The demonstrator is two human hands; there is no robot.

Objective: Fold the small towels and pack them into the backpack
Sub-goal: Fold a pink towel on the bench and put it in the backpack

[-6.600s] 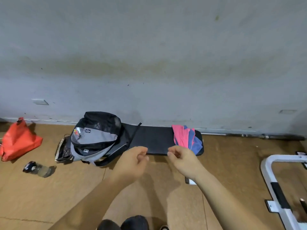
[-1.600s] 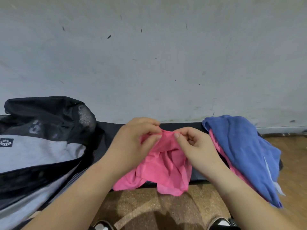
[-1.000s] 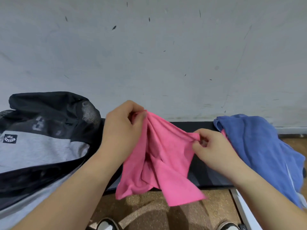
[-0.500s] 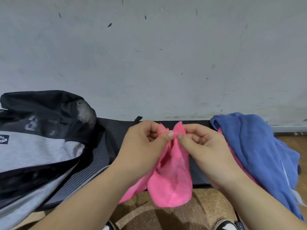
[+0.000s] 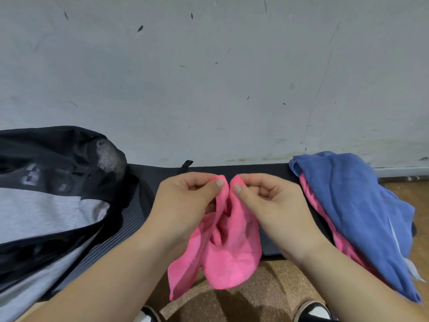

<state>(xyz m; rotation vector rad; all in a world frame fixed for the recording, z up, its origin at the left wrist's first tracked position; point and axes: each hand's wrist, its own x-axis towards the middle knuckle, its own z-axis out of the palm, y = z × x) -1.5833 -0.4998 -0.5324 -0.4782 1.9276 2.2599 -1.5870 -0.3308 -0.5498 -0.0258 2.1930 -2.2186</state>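
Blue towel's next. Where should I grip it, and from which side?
Probably grip the blue towel at its upper left corner, by the wall: it bunches up free on the black mat. Come from the left, above. It drapes over a second pink towel, so a mid-cloth grip could lift both.

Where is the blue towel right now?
In the head view the blue towel lies on the right, draped over a pink towel at the right end of the black pad, just right of the right hand.
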